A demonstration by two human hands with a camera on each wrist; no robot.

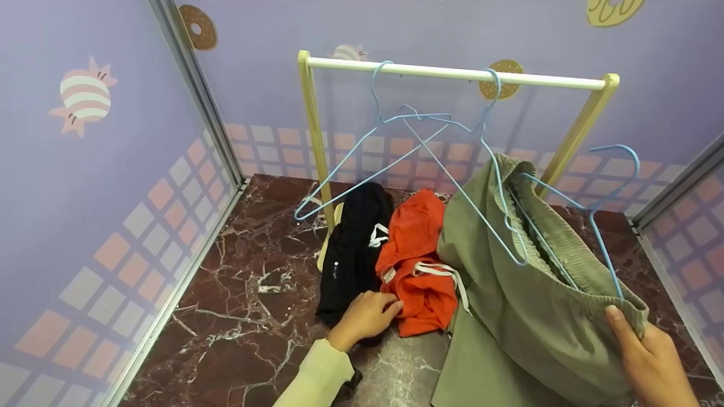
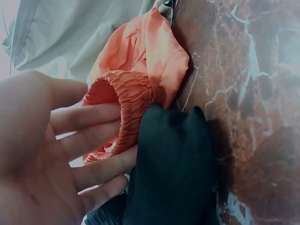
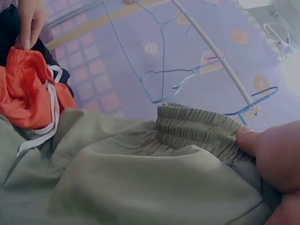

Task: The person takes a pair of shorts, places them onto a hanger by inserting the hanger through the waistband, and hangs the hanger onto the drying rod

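Observation:
My right hand [image 1: 650, 353] grips the elastic waistband of olive-green pants [image 1: 509, 282], thumb on the outside. Inside that waistband sits a blue wire hanger [image 1: 601, 237], its hook free of the rail. In the right wrist view the thumb [image 3: 248, 139] presses on the gathered band. My left hand [image 1: 367, 316] is at the orange shorts [image 1: 418, 237], which have a white drawstring. Seen from the left wrist, its fairly straight fingers [image 2: 89, 117] reach into the orange waistband opening. Beside them lies a folded black garment [image 1: 353, 254], close to the lower fingers.
A small clothes rack with a white rail [image 1: 430, 70] and wooden posts [image 1: 582, 124] stands behind the clothes. Two blue wire hangers [image 1: 362, 141] hang from it, overlapping. Patterned panels [image 1: 141, 186] enclose the sides and back; the floor [image 1: 243, 316] is dark red marble.

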